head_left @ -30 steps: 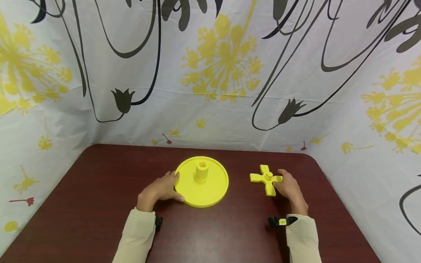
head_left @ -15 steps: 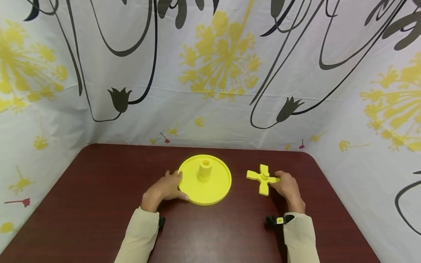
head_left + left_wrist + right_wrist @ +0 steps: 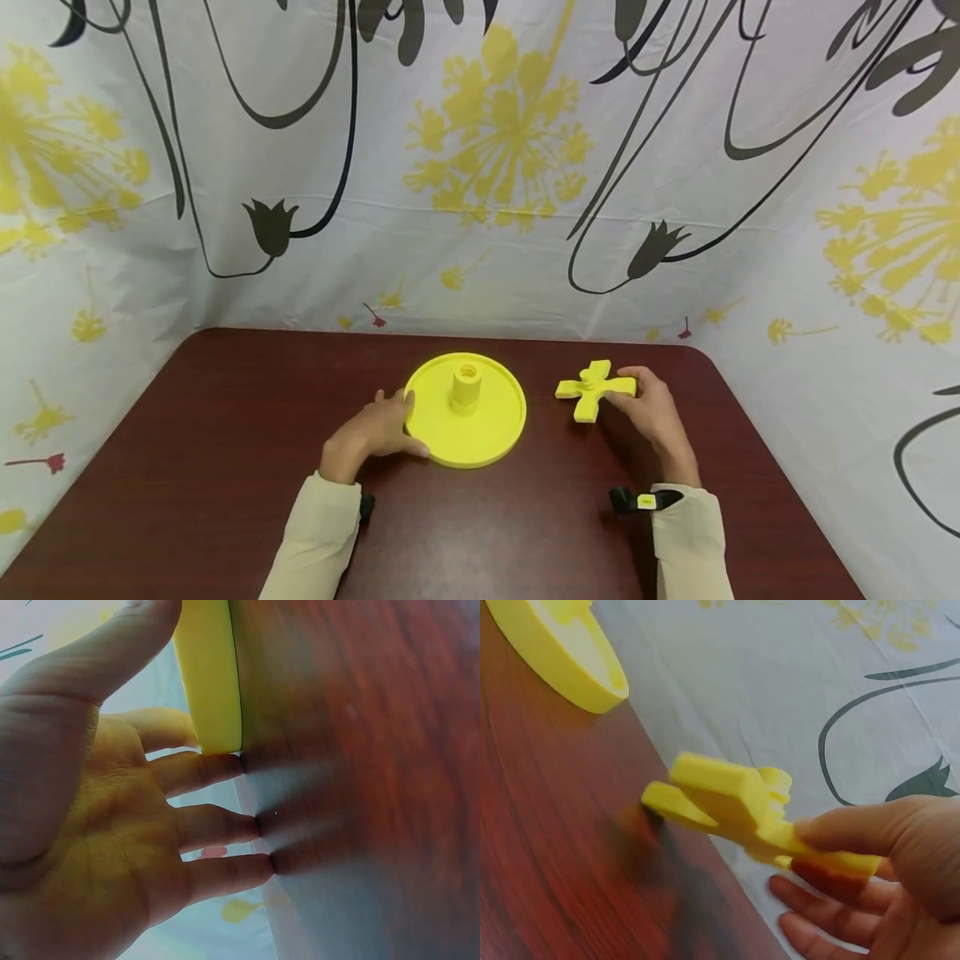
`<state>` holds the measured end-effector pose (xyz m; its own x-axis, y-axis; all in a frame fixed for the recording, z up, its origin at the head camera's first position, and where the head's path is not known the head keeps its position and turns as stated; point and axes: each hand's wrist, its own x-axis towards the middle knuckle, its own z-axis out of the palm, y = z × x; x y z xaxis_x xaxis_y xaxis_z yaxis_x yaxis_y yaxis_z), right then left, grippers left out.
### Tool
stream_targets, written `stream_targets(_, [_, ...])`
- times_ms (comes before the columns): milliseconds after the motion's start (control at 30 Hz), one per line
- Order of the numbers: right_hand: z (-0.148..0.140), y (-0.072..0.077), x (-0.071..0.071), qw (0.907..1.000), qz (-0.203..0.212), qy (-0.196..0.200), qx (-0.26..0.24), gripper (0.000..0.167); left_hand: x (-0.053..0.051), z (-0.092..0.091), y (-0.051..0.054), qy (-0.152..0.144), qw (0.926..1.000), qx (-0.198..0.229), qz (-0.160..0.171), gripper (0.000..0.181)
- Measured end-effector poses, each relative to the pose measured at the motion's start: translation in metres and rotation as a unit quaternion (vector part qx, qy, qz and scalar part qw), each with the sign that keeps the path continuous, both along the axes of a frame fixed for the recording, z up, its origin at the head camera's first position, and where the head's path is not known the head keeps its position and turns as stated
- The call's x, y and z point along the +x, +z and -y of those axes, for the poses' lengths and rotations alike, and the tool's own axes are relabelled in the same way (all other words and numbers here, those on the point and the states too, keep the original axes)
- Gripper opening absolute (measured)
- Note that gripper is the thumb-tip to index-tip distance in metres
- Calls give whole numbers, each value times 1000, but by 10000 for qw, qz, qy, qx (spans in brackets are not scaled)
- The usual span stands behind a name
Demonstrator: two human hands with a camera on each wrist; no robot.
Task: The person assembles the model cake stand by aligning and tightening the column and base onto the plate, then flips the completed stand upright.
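Note:
A round yellow disc (image 3: 491,429) with a raised rim and an upright hollow post lies on the table. My left hand (image 3: 375,429) rests along its left edge, thumb at the front and index finger touching the side. In the left wrist view its other fingers (image 3: 217,825) are straight and spread, tips at the tabletop. To the right, a yellow cross-shaped piece (image 3: 587,408) with a short round stub at its centre is lifted and tilted. My right hand (image 3: 660,417) pinches one of its arms between thumb and fingers; the right wrist view shows the cross (image 3: 720,784) from its side.
The dark red-brown table (image 3: 480,533) has rounded far corners. A white patterned cloth (image 3: 450,275) hangs close behind it and along both sides. In the right wrist view the disc's edge (image 3: 577,682) appears apart from the cross.
The disc slid slightly right with my left hand, then stayed still. My right hand raised the cross-shaped piece off the table, tilting it and shifting it a little left and away.

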<state>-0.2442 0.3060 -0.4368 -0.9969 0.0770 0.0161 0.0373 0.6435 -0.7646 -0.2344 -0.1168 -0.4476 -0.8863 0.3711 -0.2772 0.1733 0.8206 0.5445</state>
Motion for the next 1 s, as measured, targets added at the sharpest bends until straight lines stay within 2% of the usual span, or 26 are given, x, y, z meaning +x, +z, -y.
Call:
stream_targets(167, [5, -2, -3, 9949, -249, -451, -862, 52, 0, 1, 0, -10, 10000, 18, 23, 102])
stream_targets(300, [13, -3, -7, 9893, -437, -759, -1164, 48, 0, 1, 1, 1, 10000, 29, 30, 102])
stream_targets(467, [22, -2, -9, 9875, -668, -873, -1129, 46, 0, 1, 2, -4, 10000, 13, 26, 101])
stream_targets(600, [26, -3, -10, 9922, -734, -754, -675, 40, -1, 1, 1, -12, 10000, -14, 8, 101])
stream_targets(733, [30, -4, -11, 9975, -461, -400, -345, 41, -1, 0, 0, -7, 10000, 2, 6, 101])
stream_targets(900, [31, -5, -12, 9965, 184, -85, -817, 46, -1, 0, 1, -1, 10000, 10, 20, 101])
stream_targets(1000, [31, -6, -12, 9933, 389, 37, -1086, 48, -2, 0, 1, 7, 10000, 2, 37, 100])
